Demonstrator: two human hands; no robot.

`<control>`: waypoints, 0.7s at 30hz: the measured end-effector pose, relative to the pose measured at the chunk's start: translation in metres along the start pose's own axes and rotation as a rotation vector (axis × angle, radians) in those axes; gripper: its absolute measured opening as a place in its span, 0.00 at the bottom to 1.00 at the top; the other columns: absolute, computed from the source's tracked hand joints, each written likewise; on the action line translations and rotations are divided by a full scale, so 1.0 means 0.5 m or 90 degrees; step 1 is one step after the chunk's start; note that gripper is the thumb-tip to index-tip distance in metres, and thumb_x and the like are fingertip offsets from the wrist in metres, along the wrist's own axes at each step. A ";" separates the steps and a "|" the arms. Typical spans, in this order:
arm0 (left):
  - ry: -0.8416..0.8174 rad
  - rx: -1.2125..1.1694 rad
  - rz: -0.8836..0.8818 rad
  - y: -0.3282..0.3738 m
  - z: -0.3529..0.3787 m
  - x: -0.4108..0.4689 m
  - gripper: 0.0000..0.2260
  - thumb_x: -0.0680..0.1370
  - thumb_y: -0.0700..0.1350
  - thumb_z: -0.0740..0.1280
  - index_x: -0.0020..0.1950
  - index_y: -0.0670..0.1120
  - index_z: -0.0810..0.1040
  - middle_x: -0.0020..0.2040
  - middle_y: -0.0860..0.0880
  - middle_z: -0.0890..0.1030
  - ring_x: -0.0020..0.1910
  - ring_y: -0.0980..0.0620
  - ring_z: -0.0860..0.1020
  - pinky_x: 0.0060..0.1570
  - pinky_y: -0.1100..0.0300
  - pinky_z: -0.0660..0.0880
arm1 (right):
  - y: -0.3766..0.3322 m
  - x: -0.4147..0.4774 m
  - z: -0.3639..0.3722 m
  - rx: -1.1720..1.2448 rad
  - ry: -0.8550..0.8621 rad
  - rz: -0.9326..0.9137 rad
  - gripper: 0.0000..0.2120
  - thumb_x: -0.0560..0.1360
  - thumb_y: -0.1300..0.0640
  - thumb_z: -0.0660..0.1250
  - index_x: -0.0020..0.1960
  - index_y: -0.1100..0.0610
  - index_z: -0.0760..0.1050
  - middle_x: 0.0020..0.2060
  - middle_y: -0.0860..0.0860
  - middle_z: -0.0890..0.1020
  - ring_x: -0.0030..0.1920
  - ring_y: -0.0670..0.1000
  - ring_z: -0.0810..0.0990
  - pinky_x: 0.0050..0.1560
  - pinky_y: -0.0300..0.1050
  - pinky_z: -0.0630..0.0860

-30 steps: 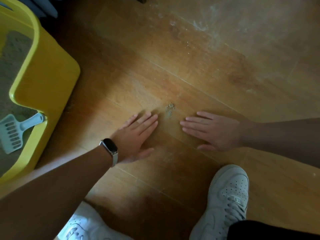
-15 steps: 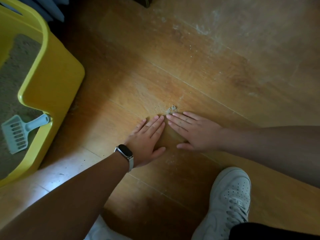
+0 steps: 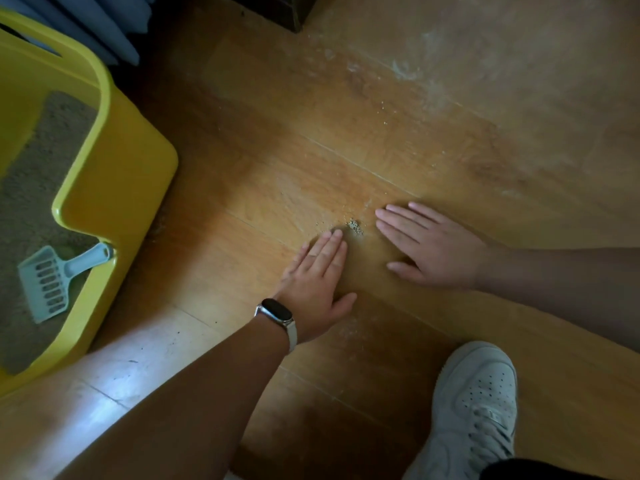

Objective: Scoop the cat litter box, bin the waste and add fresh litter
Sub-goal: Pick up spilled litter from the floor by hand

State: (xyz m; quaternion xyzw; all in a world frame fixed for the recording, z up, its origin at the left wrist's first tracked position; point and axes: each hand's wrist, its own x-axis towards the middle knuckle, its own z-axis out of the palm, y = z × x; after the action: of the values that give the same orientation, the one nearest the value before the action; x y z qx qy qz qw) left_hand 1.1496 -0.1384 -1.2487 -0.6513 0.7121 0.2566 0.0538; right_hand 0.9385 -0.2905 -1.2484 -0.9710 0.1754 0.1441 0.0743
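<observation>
Head: spilled litter point(image 3: 355, 227) between left fingers point(image 3: 328, 249), right fingers point(image 3: 398, 220).

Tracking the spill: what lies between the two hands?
Head view: a small pile of litter grains on the floor, between left hand and right hand.

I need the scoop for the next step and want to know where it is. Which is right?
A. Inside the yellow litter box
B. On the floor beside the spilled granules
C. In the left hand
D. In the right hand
A: the scoop lies on the litter inside the yellow litter box, while the left hand and right hand lie flat on the floor, holding nothing.
</observation>
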 end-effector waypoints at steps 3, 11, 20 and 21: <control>0.007 -0.026 -0.127 -0.010 -0.006 -0.025 0.37 0.79 0.64 0.49 0.78 0.45 0.37 0.76 0.49 0.33 0.76 0.53 0.34 0.75 0.52 0.37 | -0.004 0.021 0.001 0.013 -0.008 0.032 0.35 0.81 0.37 0.43 0.76 0.63 0.58 0.77 0.57 0.57 0.77 0.54 0.53 0.75 0.55 0.49; -0.042 0.024 -0.078 -0.035 -0.022 0.003 0.39 0.78 0.65 0.50 0.78 0.44 0.38 0.78 0.47 0.35 0.77 0.50 0.36 0.76 0.50 0.39 | -0.034 0.053 0.000 0.021 -0.016 -0.033 0.35 0.80 0.38 0.46 0.75 0.63 0.60 0.76 0.57 0.60 0.77 0.55 0.57 0.75 0.56 0.54; 0.002 -0.036 0.007 -0.008 -0.007 0.012 0.36 0.79 0.64 0.51 0.80 0.45 0.45 0.80 0.50 0.41 0.78 0.54 0.38 0.77 0.50 0.42 | -0.015 0.065 -0.026 0.166 0.078 0.054 0.19 0.77 0.53 0.65 0.66 0.59 0.74 0.62 0.55 0.76 0.61 0.59 0.75 0.62 0.57 0.72; 0.041 -0.088 -0.011 -0.003 -0.005 0.003 0.35 0.79 0.63 0.52 0.79 0.46 0.48 0.80 0.50 0.44 0.78 0.54 0.41 0.77 0.51 0.43 | -0.017 0.070 -0.029 0.170 0.080 0.051 0.18 0.77 0.53 0.66 0.65 0.59 0.75 0.59 0.56 0.77 0.59 0.59 0.76 0.60 0.56 0.73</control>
State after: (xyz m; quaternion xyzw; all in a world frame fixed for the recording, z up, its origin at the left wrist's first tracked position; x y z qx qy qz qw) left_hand 1.1514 -0.1408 -1.2473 -0.6675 0.6884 0.2836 -0.0120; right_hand 0.9767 -0.2966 -1.2447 -0.9520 0.2359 0.0611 0.1855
